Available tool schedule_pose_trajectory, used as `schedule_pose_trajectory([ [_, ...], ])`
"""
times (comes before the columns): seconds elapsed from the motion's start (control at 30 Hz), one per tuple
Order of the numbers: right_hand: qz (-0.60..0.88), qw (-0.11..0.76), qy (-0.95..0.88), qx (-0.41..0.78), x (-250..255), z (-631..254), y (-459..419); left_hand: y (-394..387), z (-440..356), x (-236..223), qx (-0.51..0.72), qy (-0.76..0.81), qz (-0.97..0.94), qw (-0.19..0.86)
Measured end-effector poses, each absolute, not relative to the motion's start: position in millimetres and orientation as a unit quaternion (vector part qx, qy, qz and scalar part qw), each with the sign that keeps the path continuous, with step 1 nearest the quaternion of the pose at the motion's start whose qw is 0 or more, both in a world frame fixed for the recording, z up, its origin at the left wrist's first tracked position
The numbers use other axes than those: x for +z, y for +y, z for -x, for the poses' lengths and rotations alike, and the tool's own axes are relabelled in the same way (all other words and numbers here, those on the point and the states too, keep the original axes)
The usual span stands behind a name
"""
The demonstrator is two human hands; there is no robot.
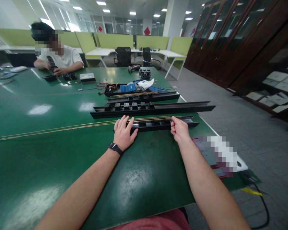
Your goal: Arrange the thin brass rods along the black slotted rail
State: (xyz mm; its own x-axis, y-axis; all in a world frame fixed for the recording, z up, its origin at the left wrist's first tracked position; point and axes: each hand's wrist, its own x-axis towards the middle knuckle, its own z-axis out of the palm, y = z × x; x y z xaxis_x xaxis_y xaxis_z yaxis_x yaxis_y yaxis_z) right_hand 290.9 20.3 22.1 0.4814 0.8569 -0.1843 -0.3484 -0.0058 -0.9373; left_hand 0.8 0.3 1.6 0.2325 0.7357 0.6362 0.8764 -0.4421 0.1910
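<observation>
Both my forearms reach to twelve o'clock across the green table point(62, 166). My left hand point(124, 133) lies spread flat on the nearest black rail point(158, 124); my right hand point(180, 129) pinches the brass rods point(62, 128) there, table edge at three o'clock.

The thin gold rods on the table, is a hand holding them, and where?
Yes. The right hand pinches the thin brass rods near their right end, over the short black rail. The left hand lies flat, pressing on the rail and rods.

A black rail point(158, 124) lies flat across the green surface point(62, 159), thin brass rods point(62, 128) along its top.
</observation>
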Motion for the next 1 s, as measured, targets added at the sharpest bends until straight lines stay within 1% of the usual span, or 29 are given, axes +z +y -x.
schedule_pose_trajectory([
  [0.33,0.538,0.665,-0.254,0.451,22.7,-288.0,19.3,0.0,-0.8,2.0,-0.333,-0.518,0.778,0.121],
  [0.7,0.548,0.679,-0.218,0.437,26.7,-293.2,19.7,-0.3,-1.2,2.1,-0.337,-0.515,0.781,0.107],
  [1.0,0.547,0.665,-0.231,0.454,23.6,-289.8,19.7,-0.1,-0.5,1.9,-0.334,-0.517,0.78,0.11],
])
